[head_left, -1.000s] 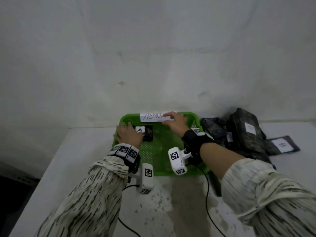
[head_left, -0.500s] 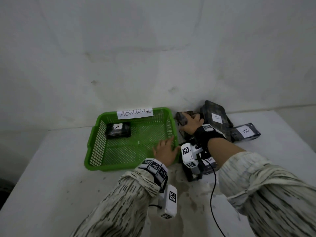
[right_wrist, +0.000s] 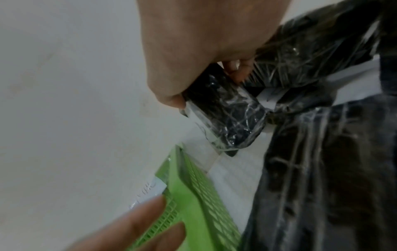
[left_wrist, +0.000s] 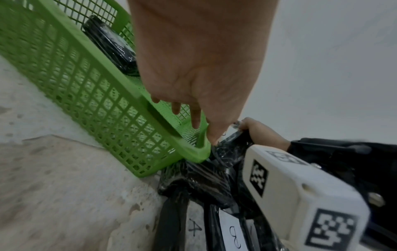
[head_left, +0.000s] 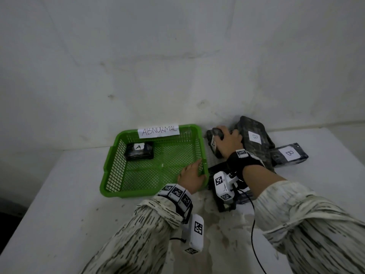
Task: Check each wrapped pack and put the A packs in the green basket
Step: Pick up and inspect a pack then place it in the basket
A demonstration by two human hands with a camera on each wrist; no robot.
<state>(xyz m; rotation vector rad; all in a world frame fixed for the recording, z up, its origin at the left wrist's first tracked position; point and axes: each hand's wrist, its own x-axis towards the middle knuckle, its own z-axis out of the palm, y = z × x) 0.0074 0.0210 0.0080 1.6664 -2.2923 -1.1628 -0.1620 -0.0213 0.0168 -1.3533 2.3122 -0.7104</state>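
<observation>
The green basket (head_left: 110,175) carries an "ABNORMAL" sign and holds one black wrapped pack labelled A (head_left: 139,153) at its far left. My left hand (head_left: 192,177) rests on the basket's near right corner (left_wrist: 193,152), fingers (left_wrist: 195,118) straight inside the rim and thumb outside it. Just right of the basket, my right hand (head_left: 229,141) grips a small black wrapped pack (head_left: 214,143) and tilts it up on edge. In the right wrist view the thumb and fingers clamp this pack (right_wrist: 227,115). Its white label is too blurred to read.
A large pack marked B (head_left: 253,137) leans behind my right hand, and another B pack (head_left: 289,154) lies further right. More packs lie under my right wrist, with labels A (left_wrist: 194,227) and B (left_wrist: 234,237). The wall stands close behind the white table (head_left: 59,214).
My left hand left the A pack in the basket and came back to the near right corner. My right hand went from the basket's far rim to the pile and took hold of a pack.
</observation>
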